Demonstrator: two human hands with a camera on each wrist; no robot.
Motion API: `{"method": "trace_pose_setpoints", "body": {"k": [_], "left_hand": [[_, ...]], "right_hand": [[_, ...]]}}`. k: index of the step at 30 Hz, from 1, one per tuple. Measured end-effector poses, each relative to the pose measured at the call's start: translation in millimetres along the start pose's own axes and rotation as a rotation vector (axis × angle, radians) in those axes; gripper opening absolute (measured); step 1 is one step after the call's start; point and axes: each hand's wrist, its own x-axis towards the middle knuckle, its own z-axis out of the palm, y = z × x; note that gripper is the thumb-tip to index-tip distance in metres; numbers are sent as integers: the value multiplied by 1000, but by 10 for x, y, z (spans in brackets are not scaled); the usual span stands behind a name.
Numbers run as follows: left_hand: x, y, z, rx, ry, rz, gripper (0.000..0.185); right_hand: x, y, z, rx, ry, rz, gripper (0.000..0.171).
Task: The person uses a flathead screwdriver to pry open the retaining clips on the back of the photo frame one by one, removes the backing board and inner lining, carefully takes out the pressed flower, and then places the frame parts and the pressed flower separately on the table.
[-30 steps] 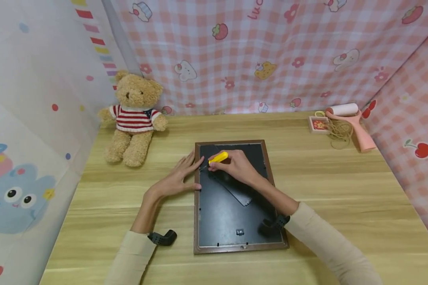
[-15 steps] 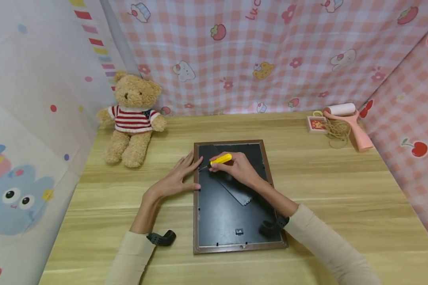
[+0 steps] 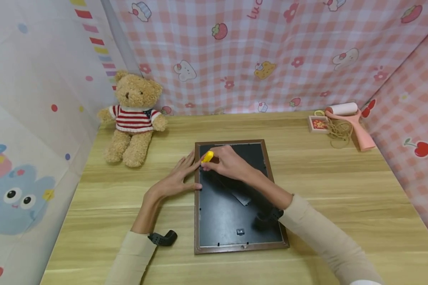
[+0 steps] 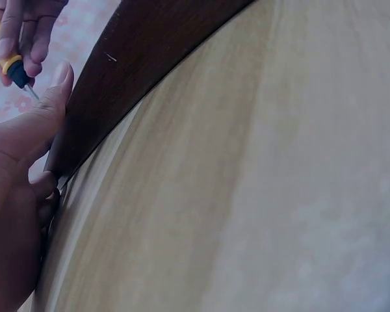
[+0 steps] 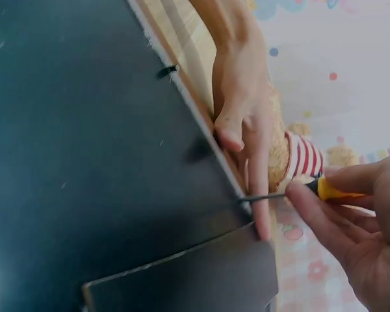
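Wood-grain table (image 3: 306,190) is shown bearing a rectangular picture frame (image 3: 268,166), face down at its centre, with a smooth black backboard (image 3: 221,213) inside a dark brown moulding. The left edge is pressed by the flat, straight-fingered left hand (image 3: 174,180). A yellow-handled screwdriver (image 3: 207,156) is pinched by the right hand (image 3: 228,162), its thin metal tip set at that edge.

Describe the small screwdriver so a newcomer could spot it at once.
On the wooden table a brown picture frame lies face down. At its upper left edge, the right hand pinches the screwdriver. Its bright yellow handle is the only yellow thing on the black backing.
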Motion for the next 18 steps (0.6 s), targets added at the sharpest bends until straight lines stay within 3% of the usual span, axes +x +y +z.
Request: {"method": "trace_pose_setpoints", "body": {"k": [6,11,15,18], "left_hand": [[-31,86,-26,-7,-2,-7,101],[-63,60,-62,12,2,13,98],[-34,-44,-50,3,12,68,99],[-56,41,-69,-41,2,93,101]], "right_hand": [[54,-67,-4,-82,-41,-29,13],[2,-18,-6,-11,-7,-10,22],[-236,70,-57,79,78,88,27],[-527,83,-71,157,124,161,26]]}}
